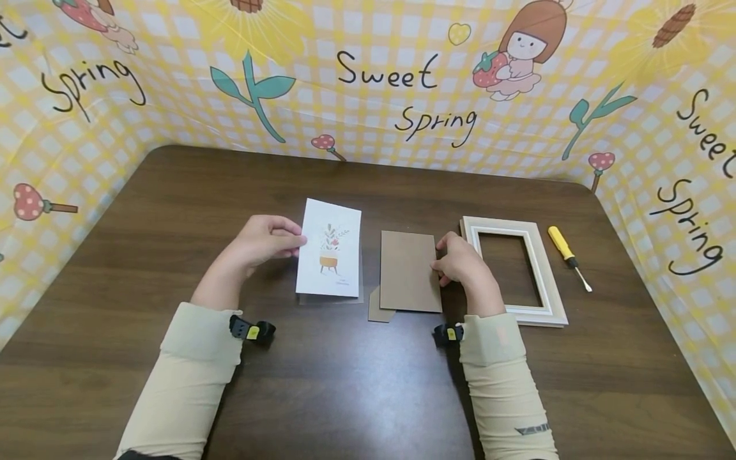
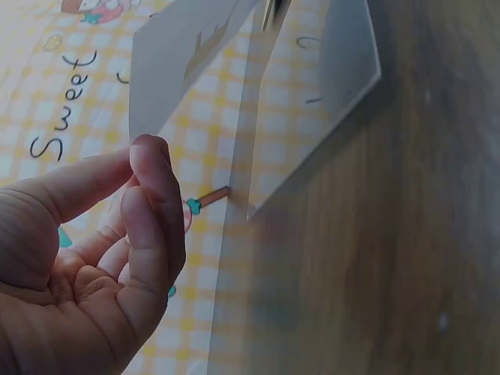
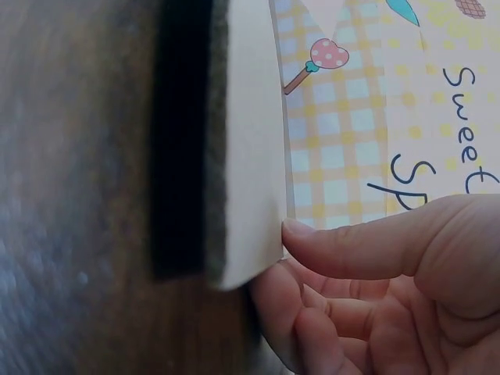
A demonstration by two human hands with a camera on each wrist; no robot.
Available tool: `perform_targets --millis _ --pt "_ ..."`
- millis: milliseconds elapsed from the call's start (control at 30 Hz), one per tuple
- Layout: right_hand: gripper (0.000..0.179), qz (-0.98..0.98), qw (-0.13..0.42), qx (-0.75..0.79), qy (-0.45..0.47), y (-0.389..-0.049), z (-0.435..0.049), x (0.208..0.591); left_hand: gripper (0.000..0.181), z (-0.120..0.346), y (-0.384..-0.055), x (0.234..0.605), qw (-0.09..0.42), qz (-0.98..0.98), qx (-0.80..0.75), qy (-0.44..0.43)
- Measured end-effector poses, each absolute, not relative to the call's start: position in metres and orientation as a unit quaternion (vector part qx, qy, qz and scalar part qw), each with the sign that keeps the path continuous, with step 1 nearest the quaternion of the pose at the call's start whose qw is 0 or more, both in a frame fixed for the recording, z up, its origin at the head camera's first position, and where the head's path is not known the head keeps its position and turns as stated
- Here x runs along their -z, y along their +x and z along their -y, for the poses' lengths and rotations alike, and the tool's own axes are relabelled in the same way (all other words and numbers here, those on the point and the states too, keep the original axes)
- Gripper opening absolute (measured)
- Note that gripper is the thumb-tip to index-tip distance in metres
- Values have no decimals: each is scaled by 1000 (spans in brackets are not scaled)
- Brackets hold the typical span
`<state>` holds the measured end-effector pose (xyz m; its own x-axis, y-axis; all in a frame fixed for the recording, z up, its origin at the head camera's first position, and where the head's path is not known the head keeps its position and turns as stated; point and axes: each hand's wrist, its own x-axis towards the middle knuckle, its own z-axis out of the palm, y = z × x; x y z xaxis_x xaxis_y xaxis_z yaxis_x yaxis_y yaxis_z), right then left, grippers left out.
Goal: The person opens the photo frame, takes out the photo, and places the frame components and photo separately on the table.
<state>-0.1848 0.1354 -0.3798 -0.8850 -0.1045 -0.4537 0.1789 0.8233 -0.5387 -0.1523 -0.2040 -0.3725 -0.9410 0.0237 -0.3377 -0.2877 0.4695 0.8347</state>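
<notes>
My left hand (image 1: 267, 241) pinches the left edge of a white art print (image 1: 329, 252) showing a plant in an orange pot. Thumb and fingertips meet at the edge of the print (image 2: 168, 70) in the left wrist view. A clear sheet (image 1: 330, 299) shows just below and behind it. My right hand (image 1: 462, 259) pinches the right edge of a brown backing board (image 1: 409, 275), thumb on its face and fingers behind. A smaller brown flap (image 1: 379, 309) juts out at the board's lower left. The right wrist view shows the board (image 3: 254, 156) nearly edge-on.
Right of my right hand lies a white picture frame (image 1: 552, 275), its opening showing the table, its lower left partly covered by my wrist. Beyond it is a yellow-handled screwdriver (image 1: 560, 243). A patterned cloth (image 1: 379, 102) stands around the dark wooden table (image 1: 345, 396).
</notes>
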Motion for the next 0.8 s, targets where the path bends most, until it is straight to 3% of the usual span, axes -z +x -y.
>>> perform_targets --millis 800 --pt "37 -925 232 302 15 -186 -137 382 49 269 -136 380 150 -840 -507 -120"
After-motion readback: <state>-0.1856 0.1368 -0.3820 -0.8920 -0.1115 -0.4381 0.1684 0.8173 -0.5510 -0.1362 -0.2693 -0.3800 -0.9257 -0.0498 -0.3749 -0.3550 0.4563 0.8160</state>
